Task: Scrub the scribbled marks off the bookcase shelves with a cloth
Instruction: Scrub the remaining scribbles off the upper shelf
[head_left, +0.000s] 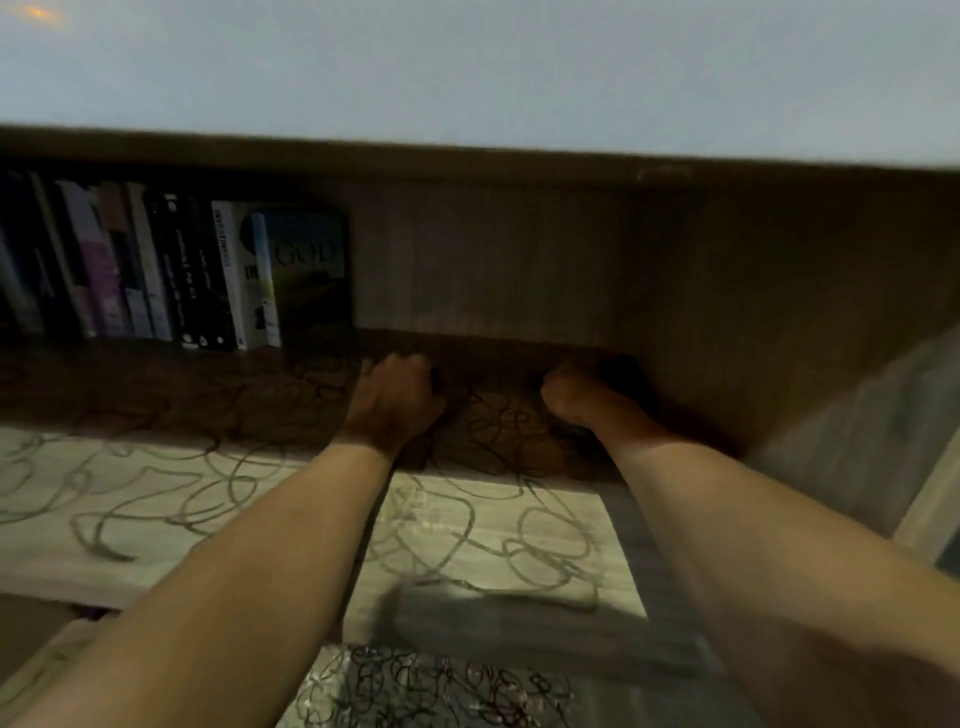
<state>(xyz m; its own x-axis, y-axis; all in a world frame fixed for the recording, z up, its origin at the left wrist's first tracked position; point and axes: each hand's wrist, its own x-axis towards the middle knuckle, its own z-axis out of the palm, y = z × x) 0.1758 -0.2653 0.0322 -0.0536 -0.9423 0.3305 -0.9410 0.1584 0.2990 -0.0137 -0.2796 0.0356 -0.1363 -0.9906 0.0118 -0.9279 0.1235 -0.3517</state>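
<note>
Hands deep in shelf (156, 499), scribbles (498, 421) between the fingers
Right hand (576, 395) grips dark cloth (623, 374); left hand (397, 397) curled, grip unclear; better press firmly

Single view only, worn on the head. Looks forward and slightly down into one bay of a bookcase, from close in front and just above shelf (156, 499) level. Wide-angle lens: top board (467, 156) bowed and slanting down to the right. Pale wall (467, 67) fills the upper third. Row of books (171, 275) at far left, side panel (779, 312) at far right. Both forearms enter from the bottom edge, reaching away from the lens; left hand (395, 400) and right hand (576, 395) near frame centre, deep in the shaded back of the bay. Lower shelf (431, 686) cut off at the bottom edge. Picture soft and blurred throughout. No second view, so no shared area.
</note>
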